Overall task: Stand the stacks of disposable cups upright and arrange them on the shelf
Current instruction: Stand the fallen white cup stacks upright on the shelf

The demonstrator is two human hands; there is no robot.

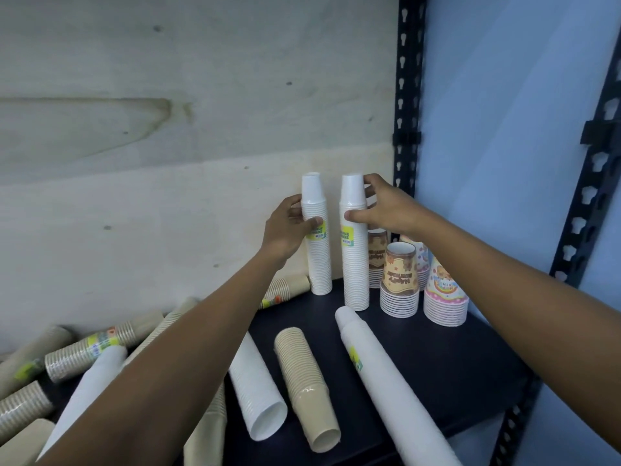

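Centre frame: two upright white cup stacks, yellow labels | left hand (289,227) fingers grip left stack (317,237) | right hand (386,208) fingers grip right stack (355,250)

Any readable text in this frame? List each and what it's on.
"HAPPY BIRTHDAY", upside down: brown printed cup stack.
Yellow labels on the two upright white stacks: too blurred to read.
Label on the lying white stack: unreadable.
Rainbow cup stack: print too blurred.
Labels on the tan stacks: unreadable.

Plywood, steel posts, blue wall
A pale plywood panel (168,146) with a brown stain backs the unit; black perforated uprights (408,95) stand right, against a blue wall (504,129).
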